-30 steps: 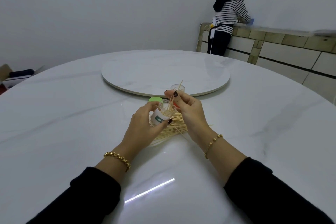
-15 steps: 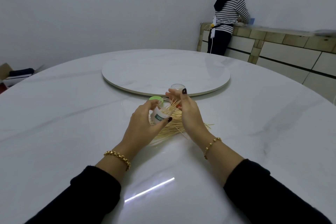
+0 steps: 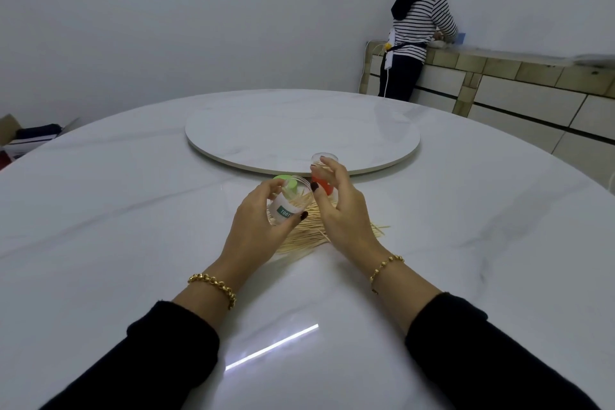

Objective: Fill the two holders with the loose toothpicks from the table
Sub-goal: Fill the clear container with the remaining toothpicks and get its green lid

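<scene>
Okay, near first: on the white table (image 3: 133, 243) the left hand (image 3: 256, 226) wraps its fingers round a clear labelled holder (image 3: 289, 206), lifted and tilted, mouth toward 1 o'clock, some picks already inside. The right hand (image 3: 342, 216) is at the holder's 3 o'clock, fingers loosely curled, thumb by the rim, nothing plainly pinched. The loose toothpicks (image 3: 301, 238) lie in a heap under both hands, spilling to 3 o'clock. Step looks like loading; best to pinch small aligned bunches, slide them in lengthwise and keep the tilt so none cross or jam. At 12 o'clock: green lid (image 3: 284, 180), orange lid (image 3: 321, 185), second holder (image 3: 324, 156), then turntable (image 3: 299, 130). Far at 1 o'clock, a person (image 3: 419, 33) at a counter.
</scene>
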Tool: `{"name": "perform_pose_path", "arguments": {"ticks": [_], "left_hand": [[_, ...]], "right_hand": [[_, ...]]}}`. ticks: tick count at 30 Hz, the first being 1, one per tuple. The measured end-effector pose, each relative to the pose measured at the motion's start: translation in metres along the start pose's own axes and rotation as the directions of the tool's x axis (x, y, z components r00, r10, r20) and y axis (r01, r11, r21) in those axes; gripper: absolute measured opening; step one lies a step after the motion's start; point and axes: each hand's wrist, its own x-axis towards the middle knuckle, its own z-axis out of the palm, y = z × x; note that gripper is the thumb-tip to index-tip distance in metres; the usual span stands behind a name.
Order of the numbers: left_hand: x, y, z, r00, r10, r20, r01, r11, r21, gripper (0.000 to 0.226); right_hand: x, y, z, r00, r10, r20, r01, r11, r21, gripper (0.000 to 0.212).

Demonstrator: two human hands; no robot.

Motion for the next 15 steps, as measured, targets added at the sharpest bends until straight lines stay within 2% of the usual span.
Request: {"name": "perform_pose_path", "arguments": {"ticks": [2, 5, 11, 15], "left_hand": [[0.001, -0.001, 0.0, 1.0, -0.011, -0.007, 0.011, 1.0, 0.004, 0.053], [0.001, -0.001, 0.0, 1.0, 0.001, -0.009, -0.001, 1.0, 0.004, 0.053], [0.001, -0.002, 0.0, 1.0, 0.004, -0.025, -0.004, 1.0, 0.018, 0.054], [0.001, -0.003, 0.001, 1.0, 0.019, -0.024, -0.018, 0.999, 0.038, 0.053]], "right_hand": [[-0.001, -0.002, -0.003, 0.993, -0.105, -0.056, 0.103, 0.994, -0.04, 0.026], [0.0, 0.001, -0.005, 0.967, -0.254, -0.029, 0.246, 0.955, -0.166, 0.017], [0.001, 0.015, -0.005, 0.98, -0.197, 0.038, 0.2, 0.944, -0.264, 0.046], [0.0, 0.008, -0.007, 0.981, -0.196, -0.009, 0.193, 0.971, -0.142, 0.051]]}}
